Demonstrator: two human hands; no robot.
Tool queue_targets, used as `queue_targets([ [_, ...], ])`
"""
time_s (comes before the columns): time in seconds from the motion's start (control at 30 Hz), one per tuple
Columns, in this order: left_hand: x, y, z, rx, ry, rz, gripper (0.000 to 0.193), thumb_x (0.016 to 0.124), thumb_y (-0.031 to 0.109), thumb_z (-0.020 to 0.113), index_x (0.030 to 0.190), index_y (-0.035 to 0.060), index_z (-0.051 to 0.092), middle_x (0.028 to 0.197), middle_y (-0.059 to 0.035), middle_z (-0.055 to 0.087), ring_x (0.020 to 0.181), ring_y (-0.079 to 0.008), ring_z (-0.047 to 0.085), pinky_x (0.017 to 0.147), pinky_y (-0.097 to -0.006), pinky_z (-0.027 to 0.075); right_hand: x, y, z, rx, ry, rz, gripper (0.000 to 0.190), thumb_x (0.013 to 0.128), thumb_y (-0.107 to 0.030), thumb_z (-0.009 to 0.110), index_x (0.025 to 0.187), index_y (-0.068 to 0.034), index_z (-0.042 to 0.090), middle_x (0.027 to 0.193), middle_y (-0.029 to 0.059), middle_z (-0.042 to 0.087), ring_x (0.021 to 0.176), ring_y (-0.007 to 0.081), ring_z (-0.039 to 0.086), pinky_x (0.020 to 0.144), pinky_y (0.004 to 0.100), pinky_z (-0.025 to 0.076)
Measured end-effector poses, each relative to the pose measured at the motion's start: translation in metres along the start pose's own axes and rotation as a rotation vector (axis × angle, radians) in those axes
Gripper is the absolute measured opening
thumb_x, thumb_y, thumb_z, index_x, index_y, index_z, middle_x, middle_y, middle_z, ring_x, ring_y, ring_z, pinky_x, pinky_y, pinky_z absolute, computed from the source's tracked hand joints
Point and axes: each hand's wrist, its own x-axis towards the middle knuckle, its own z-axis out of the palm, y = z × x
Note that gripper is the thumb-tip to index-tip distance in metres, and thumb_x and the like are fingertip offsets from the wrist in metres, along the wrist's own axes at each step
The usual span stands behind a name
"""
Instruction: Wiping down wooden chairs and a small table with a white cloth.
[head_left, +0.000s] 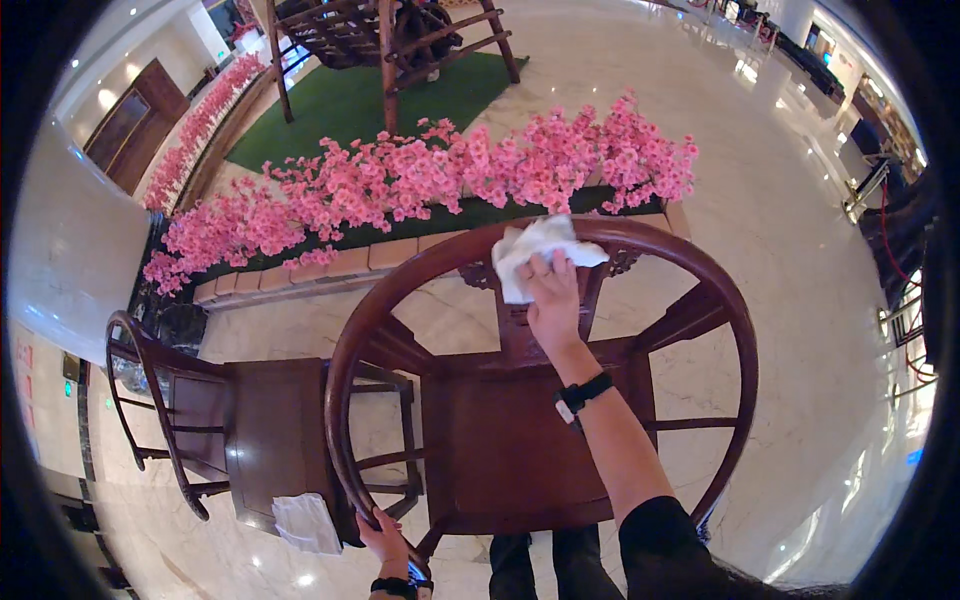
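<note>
A dark reddish-brown wooden horseshoe-back armchair (525, 442) stands before me, its curved rail looping around the seat. At the top of the backrest, my right hand (553, 300) presses a crumpled white cloth (517, 259) against the rail and carved splat. My left hand (384, 536) grips the left end of the chair's curved arm, low in the picture. A second wooden armchair (274, 431) of similar style is to the left, with a folded white cloth or paper (306, 523) lying on the edge of its seat. Both my wrists carry black bands.
Behind the chair runs a brick-edged planter (390, 255) of pink blossoms (420, 176). Beyond it, a log-framed swing seat (386, 67) stands on green artificial turf (322, 97). A pale round column (82, 240) rises at left. The floor (810, 300) is polished stone.
</note>
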Motion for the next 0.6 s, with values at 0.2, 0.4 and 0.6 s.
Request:
queue_targets([
  [0.2,-0.001,0.007,0.004,-0.045,-0.015,-0.022,0.042,0.096,0.024,0.055,0.124,-0.0044,0.044,0.063,-0.0044,0.055,0.049,-0.0113,0.052,0.042,-0.0246,0.043,-0.175,0.034,0.04,0.016,-0.585,-0.071,0.052,0.082,-0.006,0.049,0.132,-0.017,0.052,0.136,0.0036,0.051,0.125,0.0324,0.047,0.102,0.0434,0.04],
  [0.4,-0.003,0.01,0.007,0.002,0.04,0.039,0.038,0.098,0.027,0.053,0.118,-0.0049,0.045,0.057,-0.0029,0.051,0.047,-0.01,0.05,0.043,-0.0244,0.042,-0.303,0.039,0.03,-0.016,-1.089,0.65,0.051,0.084,-0.002,0.049,0.134,-0.011,0.048,0.144,0.0103,0.043,0.13,0.0308,0.043,0.108,0.0389,0.036],
  [0.6,-0.003,0.012,0.003,0.116,0.069,0.073,0.039,0.098,0.028,0.053,0.118,-0.0049,0.045,0.057,-0.0028,0.052,0.047,-0.0099,0.05,0.043,-0.0247,0.043,-0.128,0.037,-0.039,0.367,0.131,0.575,0.063,0.073,0.013,0.043,0.135,0.0,0.045,0.146,0.0187,0.038,0.135,0.0389,0.035,0.111,0.04,0.03],
])
